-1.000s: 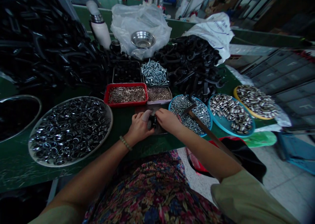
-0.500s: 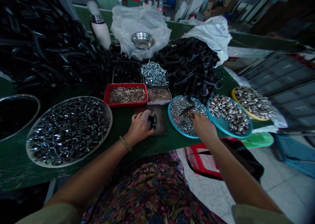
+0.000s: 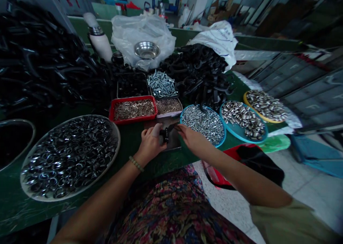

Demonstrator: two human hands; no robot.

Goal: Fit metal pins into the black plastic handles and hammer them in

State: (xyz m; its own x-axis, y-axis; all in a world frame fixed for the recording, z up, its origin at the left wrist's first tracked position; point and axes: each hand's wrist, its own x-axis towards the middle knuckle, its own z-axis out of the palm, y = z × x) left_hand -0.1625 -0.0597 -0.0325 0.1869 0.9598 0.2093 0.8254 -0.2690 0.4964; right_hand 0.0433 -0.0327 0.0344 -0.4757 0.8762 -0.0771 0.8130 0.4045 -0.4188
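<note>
While left grip [image 3: 150, 144] is curled around one black part [image 3: 165, 135] | right grip [image 3: 192, 139] clasps one hammer [image 3: 173, 126]

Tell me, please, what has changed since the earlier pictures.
The right hand took hold of the hammer on the blue tray of metal pieces and brought it leftward, close to the black part. The left hand still holds that part; the tray stayed put.

1. Left hand [image 3: 150, 142]: fingers curled in a grip, back of hand up, thumb on near side.
2. Right hand [image 3: 190, 137]: closed grip, fingertips pointing left.
3. Hands near each other, not touching, ahead of torso.
4. Left forearm [image 3: 107, 194]: angled in from lower left.
5. Right forearm [image 3: 238, 174]: angled in from lower right, wrist roughly straight.
</note>
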